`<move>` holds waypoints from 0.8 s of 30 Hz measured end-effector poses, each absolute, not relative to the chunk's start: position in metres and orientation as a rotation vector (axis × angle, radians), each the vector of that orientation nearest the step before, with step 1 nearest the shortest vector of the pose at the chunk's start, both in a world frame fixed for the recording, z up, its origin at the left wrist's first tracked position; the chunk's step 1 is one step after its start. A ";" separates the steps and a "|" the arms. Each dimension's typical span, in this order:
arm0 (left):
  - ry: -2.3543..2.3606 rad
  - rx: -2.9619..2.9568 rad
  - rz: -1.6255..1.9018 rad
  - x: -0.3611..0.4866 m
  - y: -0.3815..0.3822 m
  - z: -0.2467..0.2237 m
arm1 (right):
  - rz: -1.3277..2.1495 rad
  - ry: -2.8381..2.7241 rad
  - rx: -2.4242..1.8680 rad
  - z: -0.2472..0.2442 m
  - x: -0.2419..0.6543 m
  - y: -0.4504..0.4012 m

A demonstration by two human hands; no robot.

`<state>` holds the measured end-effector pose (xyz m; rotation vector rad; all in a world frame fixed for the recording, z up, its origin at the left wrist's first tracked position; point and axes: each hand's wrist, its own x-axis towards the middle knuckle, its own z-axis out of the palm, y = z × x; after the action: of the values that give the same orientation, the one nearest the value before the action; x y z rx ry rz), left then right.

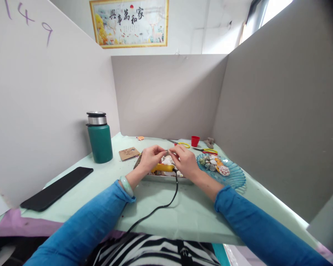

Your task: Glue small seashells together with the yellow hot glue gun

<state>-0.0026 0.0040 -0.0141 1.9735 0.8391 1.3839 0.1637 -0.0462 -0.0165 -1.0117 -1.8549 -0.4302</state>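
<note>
Over a shallow metal tray [166,178] my two hands meet, fingertips nearly touching. My left hand [152,157] is closed in a pinch, and so is my right hand [183,159]; a tiny dark thing shows between them, too small to name. Below them in the tray lies a yellow-handled tool [163,168] with a black cord [166,205] running toward the front edge. White and brown shell-like pieces [168,160] lie around it, partly hidden by my hands. A blue glass plate [235,177] holding several shells [215,164] is right of my right hand.
A green bottle [100,144] and a black flat slab [57,188] stand and lie at left. Behind the tray are a brown card [129,153], yellow-handled scissors [184,144], another pair [208,151] and a red cup [195,141]. Grey panels [169,96] enclose the table.
</note>
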 end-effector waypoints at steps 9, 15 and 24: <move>0.838 1.941 1.355 -0.002 0.001 -0.012 | -0.407 -1.845 -1.035 -0.016 0.164 -0.047; 0.834 1.935 1.359 -0.002 0.000 -0.012 | -0.369 -1.839 -1.038 -0.016 0.164 -0.047; 0.821 1.918 1.358 -0.001 -0.001 -0.011 | -0.318 -1.827 -1.045 -0.015 0.165 -0.047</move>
<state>-0.0014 -0.0014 -0.0107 1.9177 0.8211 1.3583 0.1647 -0.0469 -0.0150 -1.0450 -1.8273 -0.3182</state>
